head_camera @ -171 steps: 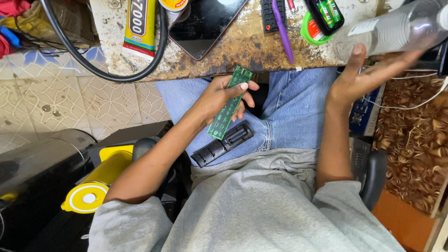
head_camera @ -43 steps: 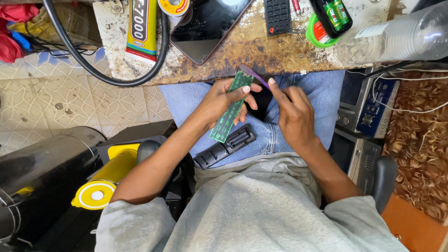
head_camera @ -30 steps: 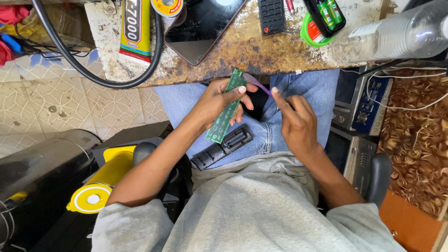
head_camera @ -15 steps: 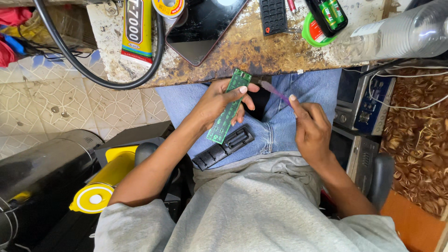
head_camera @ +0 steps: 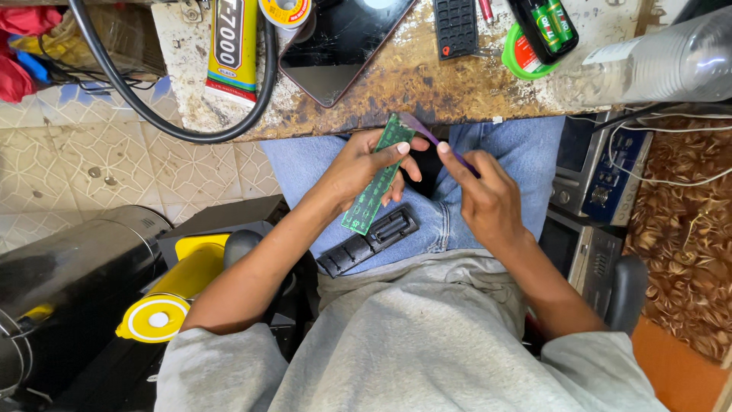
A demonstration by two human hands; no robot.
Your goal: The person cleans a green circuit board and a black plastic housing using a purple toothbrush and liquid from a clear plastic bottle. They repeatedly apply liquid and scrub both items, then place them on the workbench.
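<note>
Two bare hands working over a lap in blue jeans [head_camera: 526, 156], just below the edge of a stained worktop [head_camera: 427, 84]. Starting at nine o'clock: lying low on the floor, a dark metal cylinder [head_camera: 69, 275], and beside it a yellow reel [head_camera: 152, 320] at about eight o'clock. Reaching up from seven o'clock, the left forearm ending in the left hand [head_camera: 358, 164], wrist bent inward, fingers curled and pinching a long green circuit board [head_camera: 377, 175]; thumb pressing on its upper face, the board tilting from one o'clock down to seven. Resting on the thigh right under that board, a black plastic casing [head_camera: 370, 240], lying diagonally. Coming in from five o'clock, the right hand [head_camera: 488, 198], knuckles up, fingers pressed together and gripping a thin purple tool [head_camera: 431, 137], its tip meeting the top end of the board near twelve o'clock. Sitting on the worktop above, from eleven to one o'clock: a yellow glue tube [head_camera: 232, 46], a dark phone [head_camera: 335, 46], a black keypad [head_camera: 455, 27] and a pair of green batteries [head_camera: 553, 27]. Lying at two o'clock, a clear plastic bottle [head_camera: 656, 65].
</note>
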